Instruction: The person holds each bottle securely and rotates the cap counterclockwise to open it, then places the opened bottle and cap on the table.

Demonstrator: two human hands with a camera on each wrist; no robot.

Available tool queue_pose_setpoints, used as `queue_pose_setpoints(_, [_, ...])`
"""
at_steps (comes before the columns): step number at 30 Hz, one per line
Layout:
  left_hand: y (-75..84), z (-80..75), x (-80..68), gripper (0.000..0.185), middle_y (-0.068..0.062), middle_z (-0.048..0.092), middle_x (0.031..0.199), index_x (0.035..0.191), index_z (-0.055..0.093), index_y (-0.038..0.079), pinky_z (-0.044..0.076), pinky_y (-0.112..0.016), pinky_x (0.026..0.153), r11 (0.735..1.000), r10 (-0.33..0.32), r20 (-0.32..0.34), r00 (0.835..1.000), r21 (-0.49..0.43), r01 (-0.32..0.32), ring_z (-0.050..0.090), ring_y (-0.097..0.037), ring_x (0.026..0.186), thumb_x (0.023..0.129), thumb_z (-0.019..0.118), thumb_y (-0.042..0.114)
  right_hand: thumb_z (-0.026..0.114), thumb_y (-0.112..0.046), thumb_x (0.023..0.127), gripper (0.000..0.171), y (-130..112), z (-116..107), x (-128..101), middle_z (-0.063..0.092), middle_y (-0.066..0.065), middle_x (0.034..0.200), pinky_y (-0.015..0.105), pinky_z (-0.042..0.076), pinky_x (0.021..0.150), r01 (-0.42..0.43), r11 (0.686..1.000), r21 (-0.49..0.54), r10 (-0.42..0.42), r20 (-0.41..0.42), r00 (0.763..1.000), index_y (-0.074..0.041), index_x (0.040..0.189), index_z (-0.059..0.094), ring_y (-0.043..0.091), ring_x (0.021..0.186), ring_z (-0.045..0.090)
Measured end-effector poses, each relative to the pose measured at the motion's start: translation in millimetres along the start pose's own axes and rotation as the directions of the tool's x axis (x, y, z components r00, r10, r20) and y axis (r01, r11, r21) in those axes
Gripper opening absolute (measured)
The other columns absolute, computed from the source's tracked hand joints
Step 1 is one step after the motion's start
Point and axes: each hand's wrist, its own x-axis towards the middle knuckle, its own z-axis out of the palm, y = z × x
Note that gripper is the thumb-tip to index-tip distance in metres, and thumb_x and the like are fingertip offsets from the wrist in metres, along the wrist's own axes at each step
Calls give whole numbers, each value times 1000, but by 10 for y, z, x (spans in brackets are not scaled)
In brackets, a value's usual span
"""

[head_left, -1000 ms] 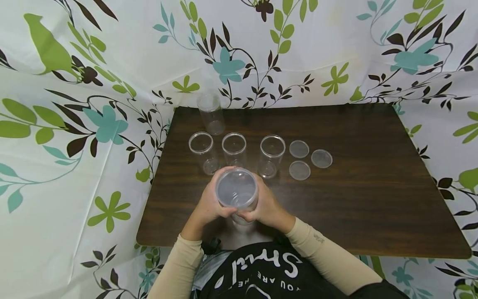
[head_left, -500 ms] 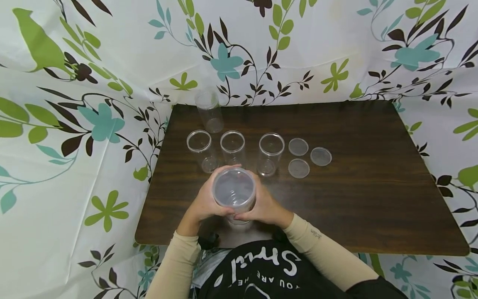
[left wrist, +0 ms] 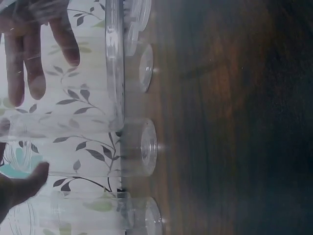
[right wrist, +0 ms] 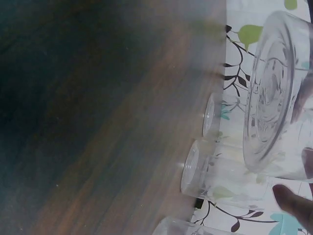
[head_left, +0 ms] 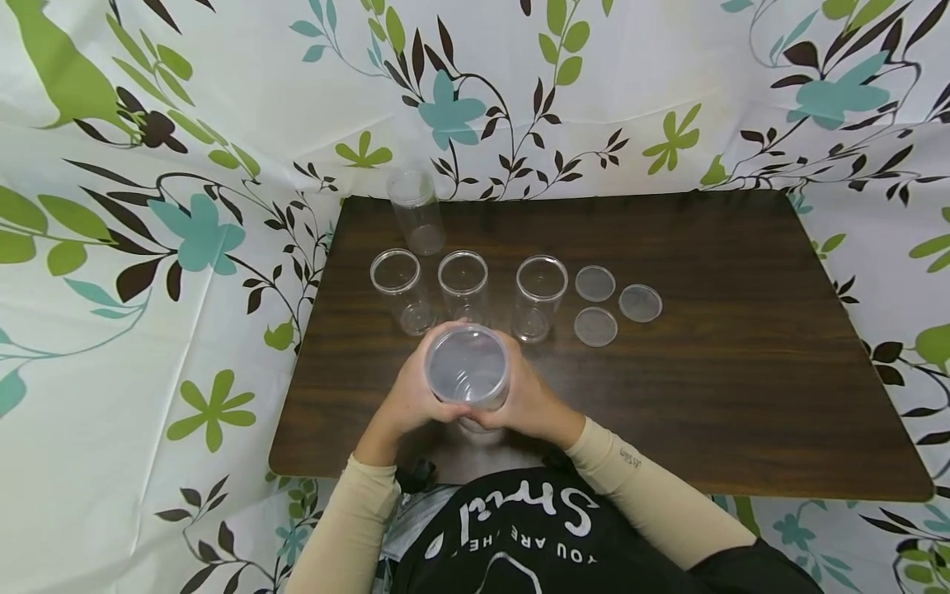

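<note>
Both hands grip a tall clear plastic jar (head_left: 467, 367) near the table's front edge, its top facing up toward the head camera. A greyish translucent lid covers that top. My left hand (head_left: 411, 394) wraps its left side and my right hand (head_left: 533, 400) its right side, with the thumb tips close together in front. In the right wrist view the base of the held jar (right wrist: 269, 93) shows raised above the table. Right behind the hands stand three open clear jars, the left one (head_left: 401, 289), the middle one (head_left: 463, 285) and the right one (head_left: 538, 297).
Farther back at the left stands another clear jar (head_left: 416, 210), apparently lidded. Three flat round lids lie right of the open jars: the back lid (head_left: 595, 283), the right lid (head_left: 641, 303) and the front lid (head_left: 595, 327). The dark wooden table (head_left: 742, 371) meets a patterned curtain (head_left: 653, 74) behind.
The head view has tilted slightly, so the scene sits a little higher in it. Both hands keep their hold on the lidded jar, with hardly any other movement visible.
</note>
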Motion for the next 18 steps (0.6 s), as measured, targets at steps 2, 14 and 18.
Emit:
queue_pose_setpoints(2, [-3, 11, -2, 113, -14, 46, 153, 148, 43, 7, 40, -39, 108, 1000, -17, -15, 1000, 17, 18, 49, -36, 131, 61, 92, 59, 96, -21, 60, 112, -11, 21, -15, 50, 17, 140, 47, 47, 102, -27, 999, -32, 26, -24, 999, -4, 148, 29, 30, 122, 56])
queue_pose_setpoints(14, [1, 253, 42, 104, -11, 54, 144, 148, 39, 5, 42, -47, 106, 993, -65, -215, 974, 83, 85, 53, -32, 126, 61, 93, 11, 96, -21, 55, 113, -20, 154, -22, 48, 24, 133, 51, 48, 97, -57, 971, -234, 2, -229, 973, 3, 144, 29, 37, 117, 54])
queue_pose_setpoints(18, [3, 205, 10, 105, -10, 54, 143, 148, 40, 6, 42, -38, 104, 996, -31, -231, 972, 73, 49, 52, -31, 125, 62, 96, 31, 97, -23, 61, 115, -7, 118, -4, 46, 22, 139, 50, 46, 102, -28, 991, -134, 8, -144, 990, 1, 148, 25, 35, 122, 53])
